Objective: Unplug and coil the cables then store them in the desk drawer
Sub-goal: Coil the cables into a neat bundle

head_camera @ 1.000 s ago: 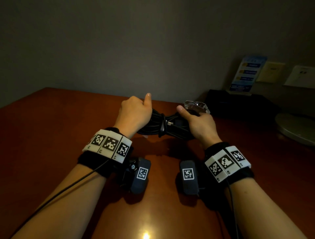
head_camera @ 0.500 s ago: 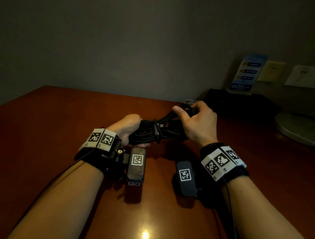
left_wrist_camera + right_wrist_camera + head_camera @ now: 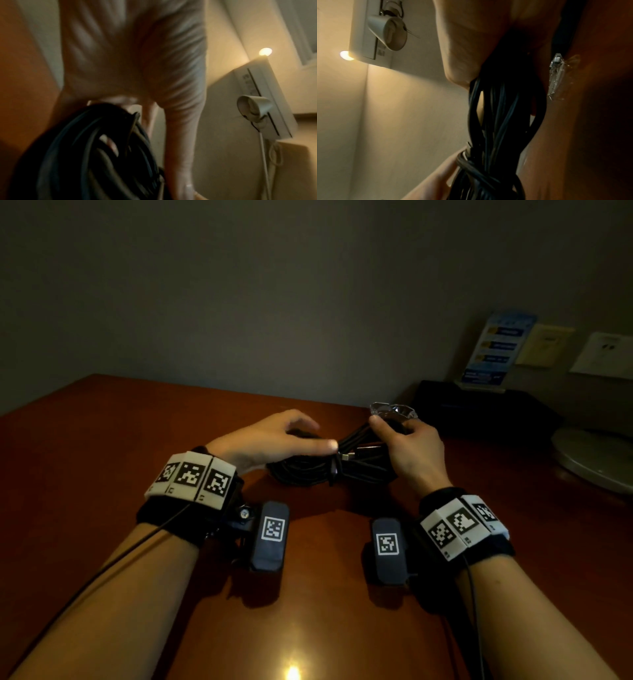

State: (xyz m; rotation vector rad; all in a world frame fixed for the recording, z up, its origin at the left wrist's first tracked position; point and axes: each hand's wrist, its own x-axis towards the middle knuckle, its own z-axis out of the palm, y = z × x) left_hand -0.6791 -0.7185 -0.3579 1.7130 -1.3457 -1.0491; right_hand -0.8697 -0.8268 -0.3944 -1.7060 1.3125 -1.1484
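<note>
A black coiled cable bundle (image 3: 301,474), cinched at its middle by a wrap of its own cord, sits low over the wooden desk (image 3: 102,474). My right hand (image 3: 404,440) grips the bundle's right end, with the strands (image 3: 501,108) running out of its fist. My left hand (image 3: 291,436) arches over the left loop with its fingers relaxed. Its straight thumb touches the wrap near a small plug tip. The blurred left wrist view shows the coil (image 3: 102,155) under the palm. No drawer is in view.
A clear glass ashtray (image 3: 394,409) stands just behind my right hand. Further right are a black box (image 3: 479,412), a blue sign card (image 3: 493,350) and a round grey lamp base (image 3: 596,460). The wall runs close behind the desk's far edge.
My left hand has let go of the bundle's left end and opened over it, thumb on the wrap. The right hand keeps its grip, and the bundle has dropped and levelled.
</note>
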